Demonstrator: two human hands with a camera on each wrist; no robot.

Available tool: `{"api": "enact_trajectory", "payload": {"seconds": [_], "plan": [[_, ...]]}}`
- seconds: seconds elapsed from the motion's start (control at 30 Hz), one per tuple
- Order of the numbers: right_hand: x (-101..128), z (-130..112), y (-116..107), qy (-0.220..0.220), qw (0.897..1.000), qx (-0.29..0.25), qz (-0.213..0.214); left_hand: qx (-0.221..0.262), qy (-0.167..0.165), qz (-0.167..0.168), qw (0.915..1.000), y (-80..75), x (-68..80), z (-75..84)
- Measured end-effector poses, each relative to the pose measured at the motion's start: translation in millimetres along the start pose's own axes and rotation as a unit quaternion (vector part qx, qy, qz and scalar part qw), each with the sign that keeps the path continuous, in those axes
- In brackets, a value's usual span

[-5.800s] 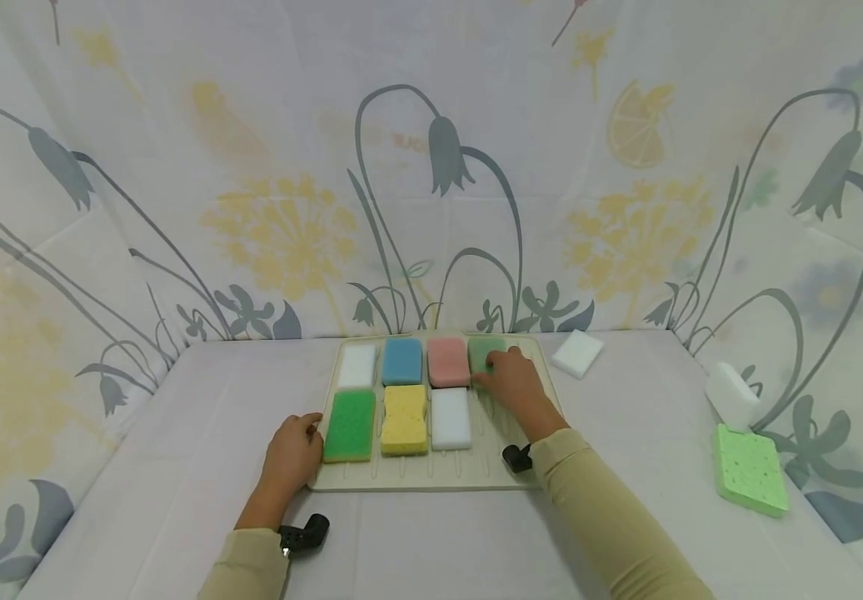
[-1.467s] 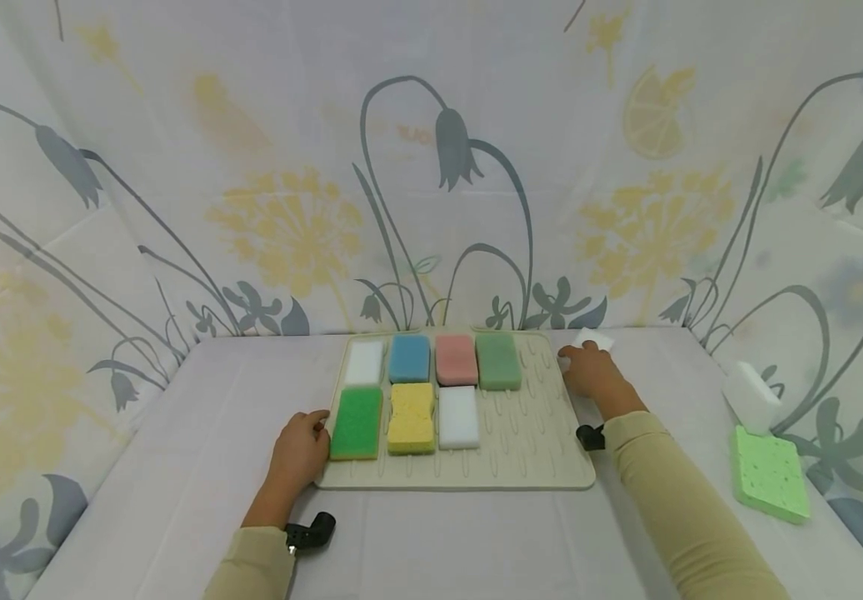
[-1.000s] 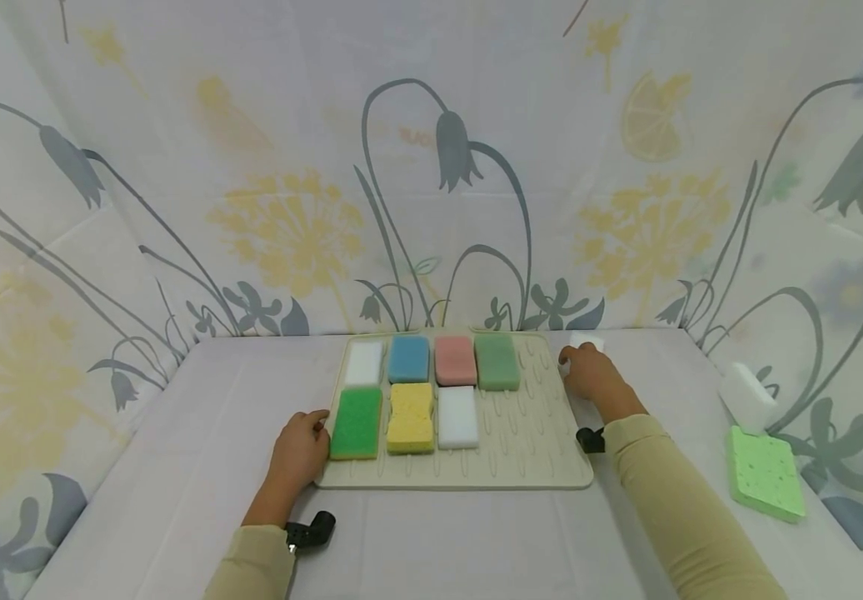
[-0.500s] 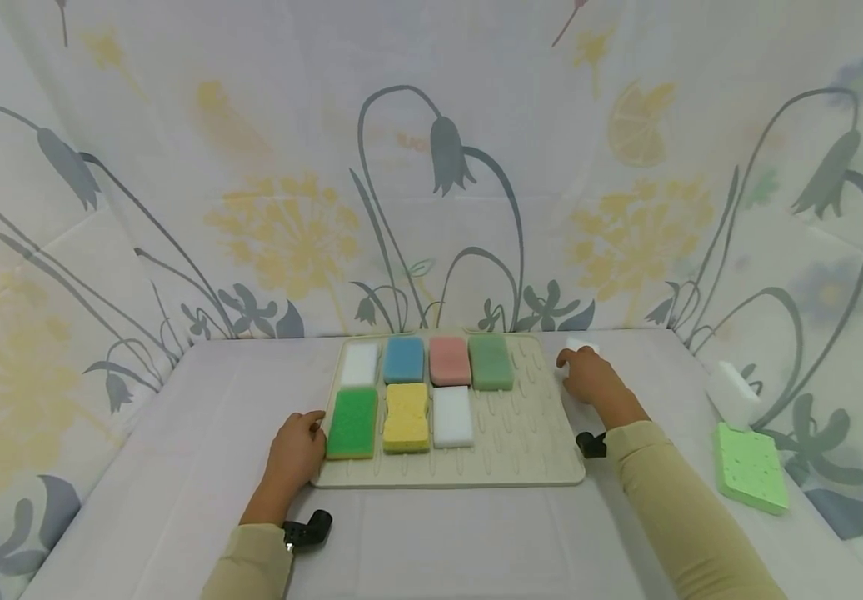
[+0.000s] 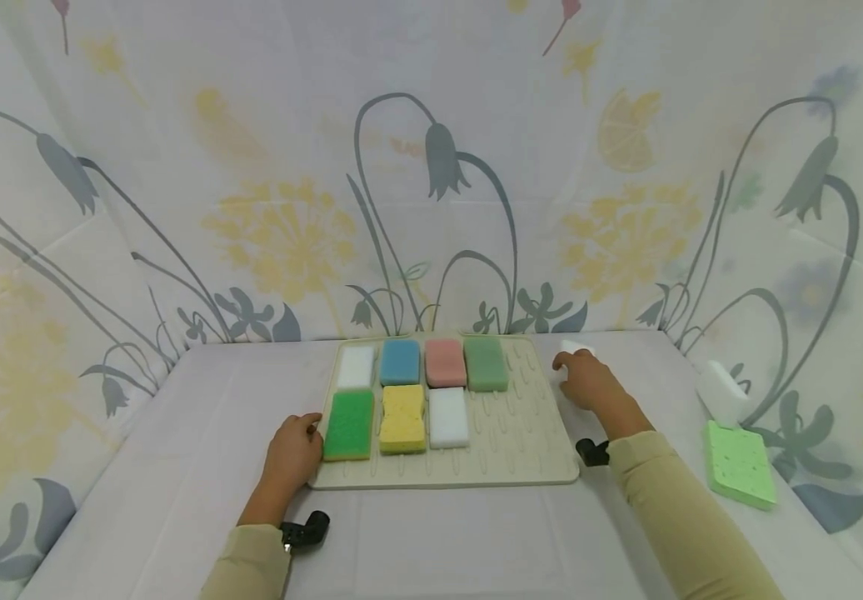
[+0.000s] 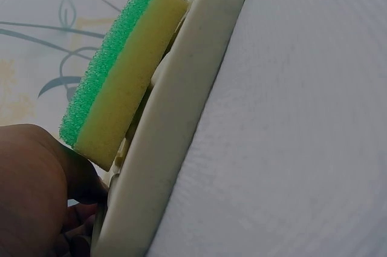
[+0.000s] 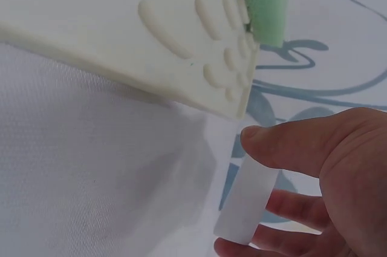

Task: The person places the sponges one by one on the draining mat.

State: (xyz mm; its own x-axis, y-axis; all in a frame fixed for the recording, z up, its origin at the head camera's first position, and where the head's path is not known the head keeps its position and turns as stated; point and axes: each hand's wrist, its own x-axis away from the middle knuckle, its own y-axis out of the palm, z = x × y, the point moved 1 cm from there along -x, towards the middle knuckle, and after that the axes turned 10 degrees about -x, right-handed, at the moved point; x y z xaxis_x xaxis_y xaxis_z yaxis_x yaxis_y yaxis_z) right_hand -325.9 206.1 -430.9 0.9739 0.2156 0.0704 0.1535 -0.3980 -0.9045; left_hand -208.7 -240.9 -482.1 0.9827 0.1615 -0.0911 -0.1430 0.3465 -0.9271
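Observation:
My left hand (image 5: 292,452) holds the left rim of a beige ridged tray (image 5: 502,477), thumb at the edge beside a green-and-yellow scouring sponge (image 6: 115,81). Beyond the tray's back right corner, my right hand (image 5: 595,385) grips a white sponge block (image 7: 245,202) between thumb and fingers; in the head view the hand covers most of it. On the tray's back row lie a white sponge (image 5: 356,367), a blue one (image 5: 400,362), a pink one (image 5: 445,362) and a pale green one (image 5: 486,363). A yellow notched sponge (image 5: 403,418) and another white block (image 5: 449,417) lie in front.
Towards the table's right edge lies a light green holed sponge (image 5: 739,464), with a white block (image 5: 722,393) tilted up behind it. A flower-printed cloth (image 5: 289,125) hangs behind the white-covered table (image 5: 431,542).
The right hand has left the pale green sponge on the tray and moved right to the white block beyond it. The left hand stays at the tray's rim. The head view has shifted slightly.

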Motion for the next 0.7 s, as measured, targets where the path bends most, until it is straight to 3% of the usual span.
{"api": "enact_trajectory", "payload": {"seconds": [0.7], "plan": [[26,-22,3,-0.057,0.998,-0.009,0.022,-0.002,0.004,-0.002,1.0000,-1.3,0.0,0.4]]}}
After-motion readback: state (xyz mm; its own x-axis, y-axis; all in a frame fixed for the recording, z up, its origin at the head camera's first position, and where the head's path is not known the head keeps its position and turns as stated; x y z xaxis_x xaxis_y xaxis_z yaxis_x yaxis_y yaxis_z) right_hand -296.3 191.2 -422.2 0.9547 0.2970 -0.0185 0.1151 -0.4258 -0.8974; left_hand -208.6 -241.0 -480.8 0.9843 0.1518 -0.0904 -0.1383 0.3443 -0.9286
